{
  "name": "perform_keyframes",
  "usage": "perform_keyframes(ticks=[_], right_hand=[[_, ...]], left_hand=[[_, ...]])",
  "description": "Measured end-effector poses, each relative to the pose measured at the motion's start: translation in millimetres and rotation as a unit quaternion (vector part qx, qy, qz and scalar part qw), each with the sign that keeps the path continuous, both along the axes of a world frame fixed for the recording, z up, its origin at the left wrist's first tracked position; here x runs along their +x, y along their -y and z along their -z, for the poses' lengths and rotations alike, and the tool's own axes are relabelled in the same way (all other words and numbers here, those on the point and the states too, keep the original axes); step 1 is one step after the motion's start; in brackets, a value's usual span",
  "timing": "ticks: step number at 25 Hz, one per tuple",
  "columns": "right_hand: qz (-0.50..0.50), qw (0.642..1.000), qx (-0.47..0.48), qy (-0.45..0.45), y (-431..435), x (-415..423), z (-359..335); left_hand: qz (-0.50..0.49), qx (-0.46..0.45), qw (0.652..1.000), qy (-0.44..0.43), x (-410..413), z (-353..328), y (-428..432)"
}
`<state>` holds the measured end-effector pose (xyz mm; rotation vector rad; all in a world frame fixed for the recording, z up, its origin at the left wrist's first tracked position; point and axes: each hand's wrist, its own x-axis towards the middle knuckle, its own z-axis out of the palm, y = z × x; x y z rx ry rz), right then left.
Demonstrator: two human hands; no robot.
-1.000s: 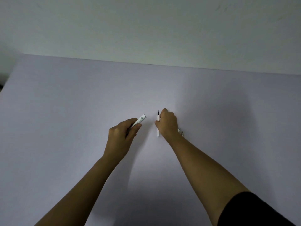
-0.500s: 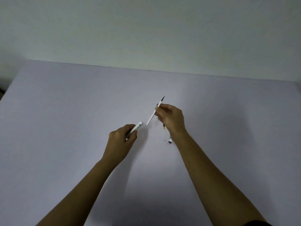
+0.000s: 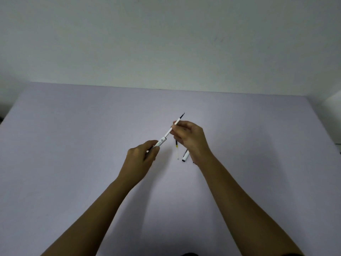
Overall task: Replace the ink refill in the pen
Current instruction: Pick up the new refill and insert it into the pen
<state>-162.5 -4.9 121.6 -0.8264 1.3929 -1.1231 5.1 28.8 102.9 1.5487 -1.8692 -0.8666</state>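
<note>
Refill (image 3: 170, 130) is sitting partway inside the white pen barrel (image 3: 160, 142), held up above the pale purple table (image 3: 73, 145), with its dark tip pointing up and away. Left hand (image 3: 141, 159) is curled tight around the barrel while the right hand (image 3: 189, 138) pinches the refill's shaft between fingertips. Down on the table near the right wrist there's another refill (image 3: 176, 149) and a white pen piece (image 3: 185, 156), just lying side by side.

Both forearms are bare from wrist to elbow. The left hand (image 3: 141, 157) and right hand (image 3: 191, 138) wear no gloves. No rings or watch show.
</note>
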Motion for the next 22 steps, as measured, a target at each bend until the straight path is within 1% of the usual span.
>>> perform_keyframes(ticks=[3,4,5,7,8,10,11,12,13,15,16,18,20,22], right_hand=[[-0.06,0.998,-0.001,-0.005,-7.1,-2.5,-7.4],[-0.065,0.997,-0.008,-0.028,-8.4,-4.4,-10.4],[-0.067,0.995,-0.021,-0.07,-9.3,-6.4,-12.1],[-0.094,0.98,-0.044,-0.171,-12.4,-9.7,-13.5],[-0.117,0.971,-0.047,-0.203,-14.6,-10.5,-13.4],[-0.143,0.966,-0.035,-0.213,-15.7,-14.1,-8.2],[-0.125,0.971,-0.024,-0.204,-14.5,-18.2,-2.4],[-0.086,0.975,-0.011,-0.204,-12.0,-23.9,6.4],[-0.037,0.974,0.006,-0.225,-9.3,-31.4,18.5],[0.031,0.947,0.045,-0.317,-8.8,-48.3,49.0],[0.034,0.932,0.068,-0.354,-11.8,-55.8,65.0],[0.002,0.916,0.113,-0.384,-20.7,-65.1,94.7],[-0.018,0.914,0.139,-0.381,-28.4,-67.4,115.0],[-0.004,0.917,0.142,-0.373,-28.9,-66.0,125.2]], left_hand=[[-0.002,0.006,1.0,0.009,3.3,-4.4,-2.6],[-0.006,0.009,1.0,0.006,4.8,-5.6,-3.7],[-0.012,0.013,1.0,0.004,5.8,-6.4,-4.5],[-0.017,0.01,1.0,0.013,5.3,-8.5,-5.1],[-0.014,0.005,1.0,0.018,4.1,-9.6,-5.1],[-0.01,-0.007,1.0,0.017,2.0,-12.0,-5.1],[-0.012,-0.011,1.0,0.015,1.9,-13.0,-5.0],[-0.015,-0.016,1.0,0.014,2.5,-13.5,-5.0],[-0.018,-0.02,1.0,0.014,3.5,-13.4,-4.6],[-0.02,-0.026,0.999,0.017,6.1,-12.6,-4.0],[-0.022,-0.027,0.999,0.019,6.9,-11.9,-3.3],[-0.026,-0.026,0.999,0.021,8.8,-9.9,-1.5],[-0.021,-0.02,0.999,0.02,9.9,-7.4,0.1],[-0.013,-0.013,1.0,0.023,10.1,-4.4,2.1]])
